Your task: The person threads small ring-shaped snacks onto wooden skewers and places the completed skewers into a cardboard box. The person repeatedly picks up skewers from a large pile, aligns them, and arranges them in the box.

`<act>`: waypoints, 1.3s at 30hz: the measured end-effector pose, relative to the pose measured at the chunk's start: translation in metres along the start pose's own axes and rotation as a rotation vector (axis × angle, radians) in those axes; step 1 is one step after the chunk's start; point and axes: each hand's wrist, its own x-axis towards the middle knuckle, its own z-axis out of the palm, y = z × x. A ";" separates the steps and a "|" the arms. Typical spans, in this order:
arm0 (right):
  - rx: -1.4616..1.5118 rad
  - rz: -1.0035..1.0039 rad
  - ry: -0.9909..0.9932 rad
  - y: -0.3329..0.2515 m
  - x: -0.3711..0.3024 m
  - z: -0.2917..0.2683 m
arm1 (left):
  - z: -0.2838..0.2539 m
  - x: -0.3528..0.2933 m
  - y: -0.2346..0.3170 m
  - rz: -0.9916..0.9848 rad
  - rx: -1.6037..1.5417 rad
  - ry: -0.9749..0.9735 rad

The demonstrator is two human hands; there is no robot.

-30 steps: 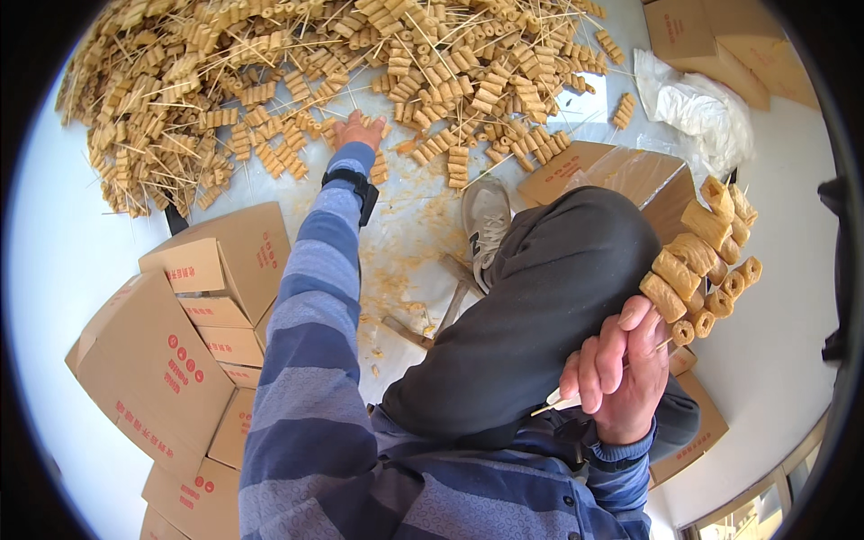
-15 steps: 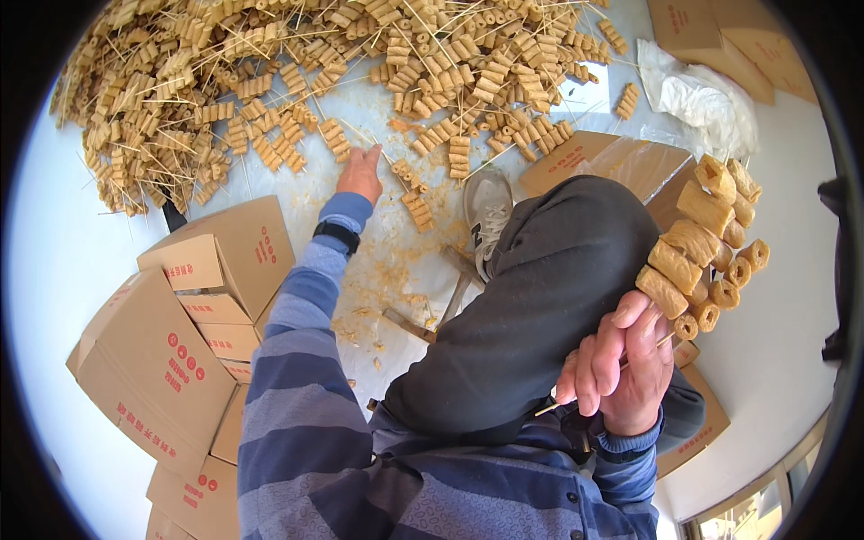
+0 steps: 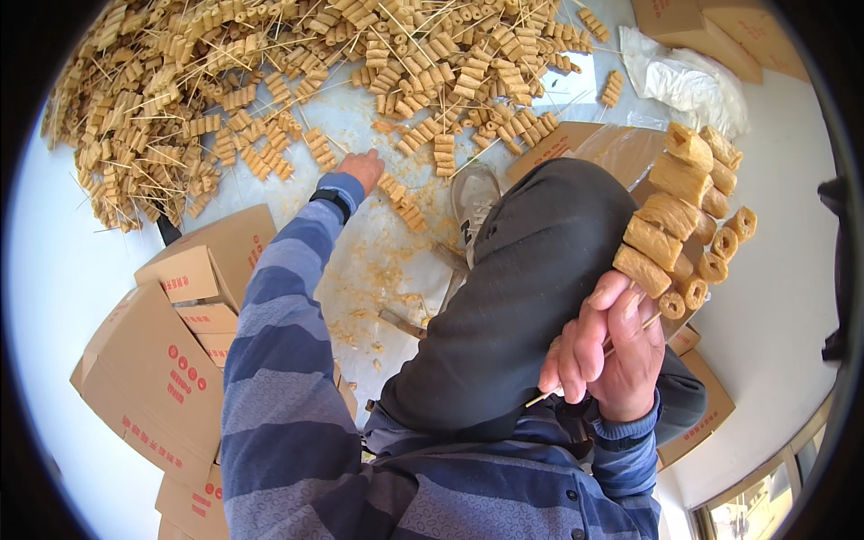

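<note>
My right hand is closed around the thin sticks of a few skewers of golden-brown hollow rolls. The rolls fan out above my fingers, over my right knee, and a stick end pokes out below. My left hand reaches forward to the floor at the near edge of a large heap of similar skewers. Its fingers are curled at the stick end of a single skewer of rolls; the fingertips are partly hidden. Other skewers lie just beyond that hand.
Cardboard boxes are stacked at my left. An opened box with plastic film stands beyond my knee, a white plastic bag behind it. Crumbs litter the floor around wooden stool legs. My shoe is beside them.
My left hand's fingers have gone from stretched forward to curled, and the skewer beside it has shifted slightly. My right hand keeps its skewers. The whole view has shifted a little.
</note>
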 end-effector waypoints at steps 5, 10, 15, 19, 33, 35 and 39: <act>0.002 -0.010 0.038 0.001 -0.003 0.002 | -0.010 -0.035 0.008 -0.042 -0.300 0.036; 0.007 -0.066 0.048 0.009 -0.023 -0.001 | -0.077 -0.097 -0.007 -0.346 -0.785 0.151; -0.041 -0.081 0.012 0.023 -0.059 -0.003 | -0.195 -0.193 0.014 -0.239 -1.916 0.305; 0.082 -0.133 0.021 0.027 -0.082 -0.005 | -0.276 -0.246 0.086 0.208 -2.134 0.352; -0.187 -0.273 -0.001 0.038 -0.164 -0.074 | -0.313 -0.246 0.299 0.320 -2.132 0.043; -0.175 -0.298 0.016 0.042 -0.166 -0.078 | -0.313 -0.247 0.308 0.301 -2.067 0.085; -0.095 -0.240 0.021 0.042 -0.173 -0.083 | -0.323 -0.250 0.312 0.411 -1.972 0.004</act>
